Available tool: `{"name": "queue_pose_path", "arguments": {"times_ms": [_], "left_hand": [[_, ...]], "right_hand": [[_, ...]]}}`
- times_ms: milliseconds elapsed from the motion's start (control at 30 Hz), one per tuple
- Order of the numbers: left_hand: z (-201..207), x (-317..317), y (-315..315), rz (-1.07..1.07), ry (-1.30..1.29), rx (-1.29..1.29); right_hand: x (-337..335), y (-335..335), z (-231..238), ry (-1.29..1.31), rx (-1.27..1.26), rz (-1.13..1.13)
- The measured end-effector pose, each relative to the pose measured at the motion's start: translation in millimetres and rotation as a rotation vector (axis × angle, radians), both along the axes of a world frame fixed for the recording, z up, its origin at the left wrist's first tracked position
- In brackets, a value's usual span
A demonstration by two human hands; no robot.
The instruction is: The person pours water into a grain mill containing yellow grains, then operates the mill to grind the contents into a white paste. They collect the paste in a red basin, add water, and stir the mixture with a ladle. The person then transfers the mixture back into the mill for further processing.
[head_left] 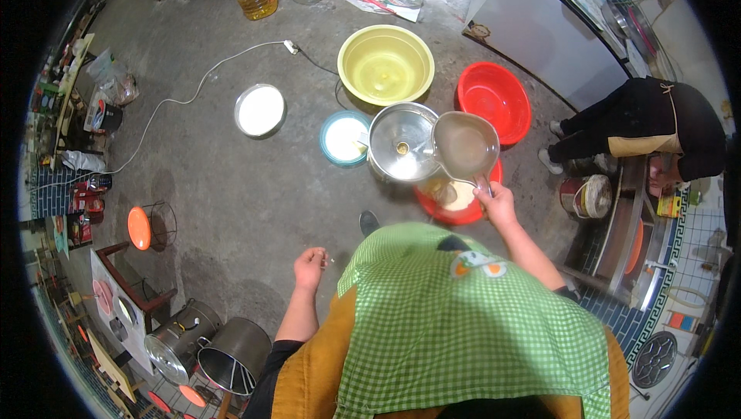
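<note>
My right hand (496, 204) grips the handle of a wide round water scoop (465, 145), which looks full of murky liquid. The scoop is beside the right rim of a round steel machine bowl (394, 143) with a brass-coloured fitting at its centre. Partly under the scoop stands a red basin (468, 216) with pale contents and a clear bag or container. My left hand (310, 268) hangs apart from the vessels, fingers curled, with a small white bit at its fingertips that I cannot make out. A teal-rimmed tub (332, 158) of white contents touches the machine's left side.
Behind the machine are a yellow-green basin (421, 87) and another red basin (494, 102). A white-filled bowl (260, 110) stands left, near a cable (202, 79) along the floor. A person in dark clothes (656, 122) bends at the right. Steel pots (235, 353) stand lower left.
</note>
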State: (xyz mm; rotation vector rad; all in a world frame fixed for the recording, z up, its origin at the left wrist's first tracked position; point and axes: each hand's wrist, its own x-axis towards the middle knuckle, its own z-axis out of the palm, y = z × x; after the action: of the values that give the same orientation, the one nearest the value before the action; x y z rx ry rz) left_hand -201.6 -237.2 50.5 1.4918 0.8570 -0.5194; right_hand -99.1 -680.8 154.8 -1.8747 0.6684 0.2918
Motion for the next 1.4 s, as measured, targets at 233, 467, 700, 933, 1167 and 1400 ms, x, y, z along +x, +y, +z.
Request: {"name": "queue_pose_path", "arguments": {"times_ms": [233,467,700,933,1167,1400], "left_hand": [[-1,0,-1,-0.027,0.018,0.016],[3,-2,-3,-0.029,0.013,0.007],[5,-1,-6,-0.038,0.021,0.008],[-3,-5,-7,-0.076,0.029,0.024],[0,-2,-16,-0.092,0.016,0.018],[6,-1,-28,-0.122,0.001,0.037]], "right_hand": [[-3,-3,1,0.022,0.0,-0.016],[-6,-7,-4,-0.021,-0.028,0.005],[-7,-14,-12,-0.044,-0.121,0.032],[-8,-16,-12,-0.012,-0.099,0.016],[-13,-22,-1,0.053,0.342,-0.105],[-36,-60,-16,0.05,0.426,-0.229]]}}
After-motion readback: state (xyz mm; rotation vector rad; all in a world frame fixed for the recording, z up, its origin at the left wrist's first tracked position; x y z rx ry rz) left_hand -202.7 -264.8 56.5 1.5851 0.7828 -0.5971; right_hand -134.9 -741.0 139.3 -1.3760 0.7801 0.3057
